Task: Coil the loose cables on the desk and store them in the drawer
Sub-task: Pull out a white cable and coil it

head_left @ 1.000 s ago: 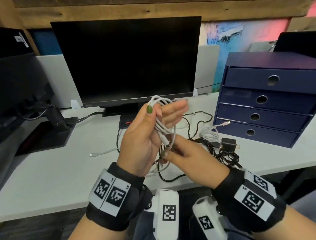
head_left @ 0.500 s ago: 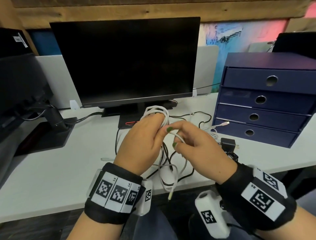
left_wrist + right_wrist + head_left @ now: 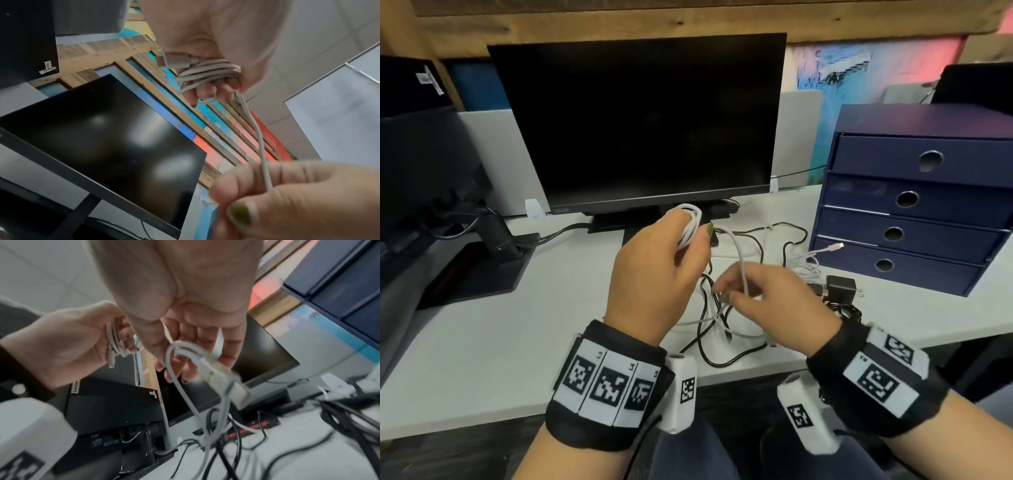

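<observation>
My left hand (image 3: 667, 263) is raised over the desk and grips several loops of a white cable (image 3: 690, 224) wound round its fingers (image 3: 213, 91); one plug end (image 3: 174, 60) sticks out of the bundle. From the coil a free strand (image 3: 739, 253) arcs down to my right hand (image 3: 760, 294), which pinches it between thumb and fingers (image 3: 265, 181). Below the right hand the cable's tail and plug (image 3: 222, 379) hang blurred. Loose black cables (image 3: 726, 346) and another white cable (image 3: 815, 253) lie on the white desk (image 3: 482, 349). The dark blue drawer unit (image 3: 914, 198) stands at right, its drawers closed.
A black monitor (image 3: 640, 120) stands behind my hands on its base. A second dark monitor arm and base (image 3: 482, 260) sit at left. A black power adapter (image 3: 840, 286) lies near the drawer unit. The desk's front edge runs just under my wrists.
Both hands have come lower. The right hand moved from up beside the coil down and to the right, drawing the strand out; the left hand still grips the loops.
</observation>
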A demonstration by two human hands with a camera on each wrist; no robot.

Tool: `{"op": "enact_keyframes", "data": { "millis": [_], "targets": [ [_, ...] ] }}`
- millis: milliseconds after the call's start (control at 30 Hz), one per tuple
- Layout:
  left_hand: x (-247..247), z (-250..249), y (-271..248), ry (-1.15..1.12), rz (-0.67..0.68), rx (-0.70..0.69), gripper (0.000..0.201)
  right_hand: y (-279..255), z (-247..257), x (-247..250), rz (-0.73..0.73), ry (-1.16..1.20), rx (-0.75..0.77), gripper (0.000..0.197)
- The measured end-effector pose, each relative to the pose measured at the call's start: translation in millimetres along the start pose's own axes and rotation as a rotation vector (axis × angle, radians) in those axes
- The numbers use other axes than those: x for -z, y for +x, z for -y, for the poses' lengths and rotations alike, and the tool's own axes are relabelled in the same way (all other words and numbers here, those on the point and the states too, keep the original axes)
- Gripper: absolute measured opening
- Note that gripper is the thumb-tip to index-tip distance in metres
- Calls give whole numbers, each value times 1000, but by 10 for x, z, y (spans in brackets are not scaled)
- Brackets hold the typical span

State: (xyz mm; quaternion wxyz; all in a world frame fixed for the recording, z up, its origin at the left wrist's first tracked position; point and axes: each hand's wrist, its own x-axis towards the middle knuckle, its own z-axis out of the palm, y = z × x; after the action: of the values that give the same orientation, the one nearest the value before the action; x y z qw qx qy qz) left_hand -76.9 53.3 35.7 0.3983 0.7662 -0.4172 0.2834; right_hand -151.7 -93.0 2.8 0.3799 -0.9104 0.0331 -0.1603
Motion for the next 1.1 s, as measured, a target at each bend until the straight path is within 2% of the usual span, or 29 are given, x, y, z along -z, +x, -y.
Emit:
{"op": "enact_keyframes", "data": {
  "millis": [167, 300, 367, 467, 567, 600, 667, 767, 833, 933, 1000, 1100],
  "targets": [
    [4, -17, 2, -96, -134, 116, 31, -27, -222, -164, 29, -73, -91, 8],
    [49, -21, 32, -125, -189, 179, 36, -4, -315, -167, -29, 56, -183, 8],
    [41, -2, 31, -116, -167, 197, 36, 10, -315, -123, -67, 84, -195, 11],
    [-19, 35, 11, -97, -92, 227, 36, 5, -244, -40, -160, 137, -159, 32],
    [-100, 54, -13, -157, -26, 252, 36, -38, -107, 51, -249, 306, -102, 59],
    [-127, 50, -20, -190, 8, 255, 36, -57, -55, 75, -265, 373, -67, 60],
    [-166, 29, -34, -241, 123, 243, 35, -75, 22, 102, -298, 416, 28, 51],
    [-191, -24, -65, -305, 341, 225, 30, -79, 66, 138, -360, 351, 104, 37],
    [-192, -58, -83, -380, 457, 231, 31, -71, 58, 181, -395, 320, 119, 38],
    [-206, -121, -103, -708, 589, 299, 29, -83, 66, 224, -355, 284, 141, 57],
    [-194, -157, -101, -955, 602, 361, 23, -97, 59, 227, -291, 320, 138, 66],
    [-181, -153, -104, -1164, 599, 373, 29, -127, 68, 257, -209, 462, 124, 63]
  ]
}}
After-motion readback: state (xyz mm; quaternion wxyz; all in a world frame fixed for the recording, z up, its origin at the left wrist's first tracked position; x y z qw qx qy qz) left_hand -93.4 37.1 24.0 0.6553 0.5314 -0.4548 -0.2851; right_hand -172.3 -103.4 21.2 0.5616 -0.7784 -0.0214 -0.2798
